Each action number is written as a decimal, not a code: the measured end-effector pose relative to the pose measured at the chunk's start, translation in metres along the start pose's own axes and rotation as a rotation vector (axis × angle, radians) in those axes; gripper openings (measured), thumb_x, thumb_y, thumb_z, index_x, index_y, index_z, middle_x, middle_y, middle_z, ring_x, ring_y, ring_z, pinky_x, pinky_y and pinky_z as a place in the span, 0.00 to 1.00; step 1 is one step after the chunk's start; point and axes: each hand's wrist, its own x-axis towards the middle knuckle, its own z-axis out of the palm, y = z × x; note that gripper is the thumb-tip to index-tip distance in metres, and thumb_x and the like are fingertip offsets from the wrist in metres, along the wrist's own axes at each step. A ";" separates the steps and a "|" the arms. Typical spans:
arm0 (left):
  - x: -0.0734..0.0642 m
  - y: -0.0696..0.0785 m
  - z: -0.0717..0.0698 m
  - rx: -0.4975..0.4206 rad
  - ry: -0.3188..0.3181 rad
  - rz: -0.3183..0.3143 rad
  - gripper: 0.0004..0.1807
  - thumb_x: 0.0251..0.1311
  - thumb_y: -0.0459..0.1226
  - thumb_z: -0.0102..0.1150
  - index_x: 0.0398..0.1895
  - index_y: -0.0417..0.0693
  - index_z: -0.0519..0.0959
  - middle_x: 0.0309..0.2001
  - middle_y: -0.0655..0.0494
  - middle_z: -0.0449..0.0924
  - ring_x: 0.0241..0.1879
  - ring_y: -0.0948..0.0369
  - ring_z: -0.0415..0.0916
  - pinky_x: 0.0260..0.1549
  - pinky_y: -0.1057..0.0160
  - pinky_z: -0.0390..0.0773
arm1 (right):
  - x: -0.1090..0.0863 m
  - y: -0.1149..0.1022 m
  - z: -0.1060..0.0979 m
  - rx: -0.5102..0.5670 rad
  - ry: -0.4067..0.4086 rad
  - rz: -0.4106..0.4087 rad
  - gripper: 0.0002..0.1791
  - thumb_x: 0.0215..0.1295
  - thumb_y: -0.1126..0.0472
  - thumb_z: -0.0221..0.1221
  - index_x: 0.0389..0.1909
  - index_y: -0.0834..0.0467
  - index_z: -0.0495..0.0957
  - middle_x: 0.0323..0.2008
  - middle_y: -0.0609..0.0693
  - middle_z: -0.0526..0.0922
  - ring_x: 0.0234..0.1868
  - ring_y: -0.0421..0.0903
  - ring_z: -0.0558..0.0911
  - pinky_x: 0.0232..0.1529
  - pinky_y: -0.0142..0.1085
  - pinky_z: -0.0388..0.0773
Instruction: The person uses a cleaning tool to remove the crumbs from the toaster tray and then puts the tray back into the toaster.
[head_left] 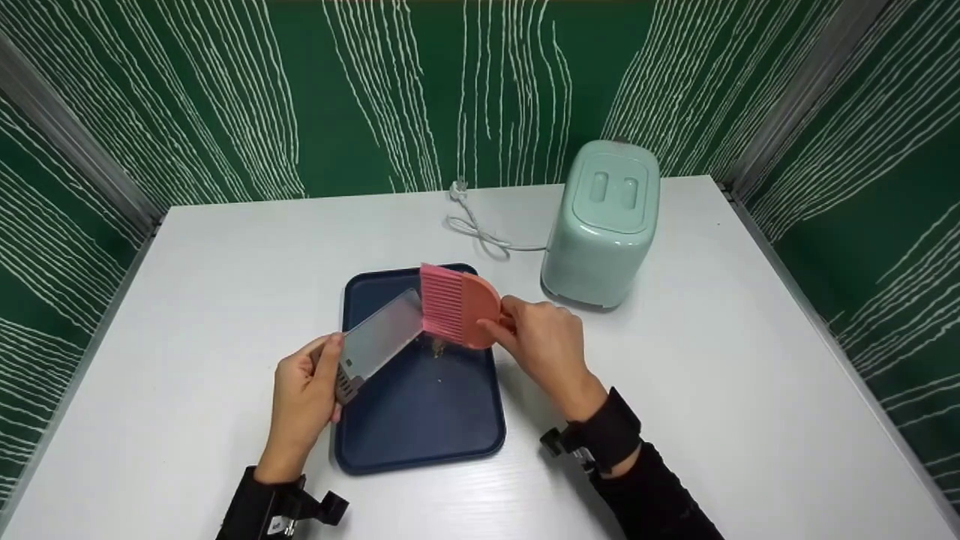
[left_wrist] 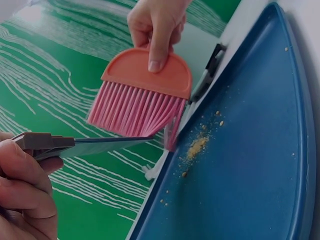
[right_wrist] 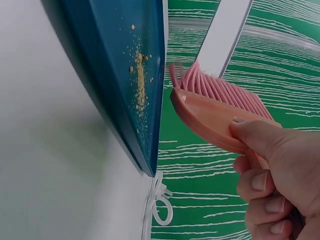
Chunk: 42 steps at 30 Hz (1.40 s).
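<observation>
My left hand (head_left: 301,386) pinches the grey-brown slotted end of a flat metal crumb tray (head_left: 384,336), thumb on top. The sheet is tilted and held above a dark blue serving tray (head_left: 420,424). In my right hand (head_left: 546,343) is a small hand brush (head_left: 480,309) with an orange body and pink bristles, gripped by its handle. Its bristles meet the far end of the crumb tray, some bending over the edge in the left wrist view. Yellowish crumbs (left_wrist: 196,146) lie in a small heap on the serving tray below, with loose bits scattered round them.
A mint-green toaster (head_left: 604,225) stands at the back right of the white table (head_left: 225,285). Its pale cord (head_left: 480,234), with the plug (head_left: 458,190), lies coiled by the rear edge. Green panels (head_left: 360,97) with white wavy lines enclose the back and sides.
</observation>
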 end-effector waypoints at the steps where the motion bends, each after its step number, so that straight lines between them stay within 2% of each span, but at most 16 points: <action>1: 0.000 -0.001 0.000 0.002 0.000 0.004 0.20 0.85 0.42 0.51 0.51 0.36 0.87 0.18 0.53 0.80 0.04 0.64 0.66 0.04 0.68 0.67 | 0.000 0.001 0.000 -0.003 0.009 0.001 0.22 0.66 0.41 0.74 0.23 0.52 0.80 0.14 0.45 0.77 0.15 0.43 0.74 0.18 0.34 0.58; 6: 0.002 -0.005 -0.001 -0.007 0.020 -0.004 0.20 0.85 0.43 0.52 0.44 0.37 0.86 0.14 0.56 0.74 0.03 0.65 0.64 0.04 0.67 0.66 | 0.001 0.006 -0.004 0.001 0.072 -0.005 0.23 0.67 0.42 0.73 0.23 0.53 0.79 0.14 0.46 0.79 0.15 0.44 0.77 0.17 0.37 0.65; 9: 0.004 -0.006 -0.001 -0.011 0.023 -0.006 0.20 0.84 0.44 0.52 0.40 0.36 0.84 0.11 0.57 0.71 0.03 0.65 0.63 0.03 0.67 0.64 | 0.003 0.006 -0.005 0.027 0.103 0.008 0.23 0.69 0.42 0.71 0.24 0.53 0.78 0.15 0.46 0.79 0.16 0.44 0.77 0.18 0.37 0.64; 12: 0.004 -0.006 -0.001 0.006 0.016 -0.007 0.20 0.84 0.44 0.52 0.42 0.36 0.85 0.11 0.57 0.70 0.03 0.65 0.64 0.04 0.68 0.65 | 0.004 0.005 -0.005 0.055 0.127 0.030 0.23 0.70 0.41 0.70 0.26 0.53 0.78 0.16 0.47 0.79 0.16 0.44 0.76 0.19 0.37 0.63; 17: 0.003 -0.005 -0.001 0.041 -0.006 -0.007 0.19 0.85 0.43 0.51 0.52 0.38 0.87 0.20 0.50 0.82 0.05 0.64 0.66 0.05 0.68 0.67 | 0.004 0.003 -0.002 0.086 0.148 0.033 0.21 0.71 0.43 0.69 0.29 0.54 0.79 0.17 0.47 0.81 0.17 0.44 0.77 0.20 0.37 0.64; 20: 0.002 -0.005 0.000 0.048 -0.021 0.003 0.19 0.85 0.43 0.51 0.52 0.39 0.88 0.27 0.44 0.87 0.05 0.64 0.68 0.06 0.68 0.68 | 0.004 0.001 0.000 0.095 0.141 0.017 0.20 0.73 0.44 0.68 0.30 0.54 0.78 0.17 0.48 0.79 0.17 0.44 0.76 0.20 0.37 0.62; 24: 0.002 -0.004 0.001 0.053 -0.030 0.014 0.18 0.85 0.42 0.51 0.50 0.40 0.88 0.26 0.43 0.87 0.05 0.64 0.68 0.05 0.68 0.68 | 0.003 -0.001 0.002 0.098 0.133 -0.009 0.20 0.73 0.45 0.68 0.30 0.55 0.76 0.17 0.48 0.76 0.18 0.45 0.74 0.20 0.38 0.61; 31: 0.001 -0.004 0.002 0.046 -0.028 0.027 0.18 0.85 0.41 0.51 0.51 0.39 0.87 0.26 0.43 0.88 0.05 0.65 0.68 0.04 0.67 0.67 | 0.002 -0.001 0.003 0.076 0.079 -0.049 0.19 0.72 0.45 0.68 0.32 0.54 0.77 0.20 0.49 0.81 0.19 0.48 0.79 0.19 0.42 0.69; 36: 0.001 -0.005 0.001 0.040 -0.017 0.050 0.17 0.84 0.40 0.51 0.53 0.39 0.88 0.27 0.41 0.87 0.05 0.65 0.68 0.04 0.67 0.67 | 0.002 -0.001 0.001 0.060 0.027 -0.046 0.17 0.73 0.46 0.68 0.33 0.54 0.79 0.20 0.49 0.83 0.19 0.49 0.81 0.19 0.44 0.70; 42: 0.001 -0.005 0.001 0.049 -0.006 0.074 0.17 0.84 0.39 0.51 0.55 0.39 0.88 0.29 0.39 0.87 0.05 0.66 0.68 0.04 0.68 0.67 | 0.001 -0.002 0.002 0.041 0.004 -0.047 0.16 0.73 0.47 0.69 0.33 0.53 0.79 0.20 0.50 0.85 0.20 0.51 0.83 0.18 0.47 0.72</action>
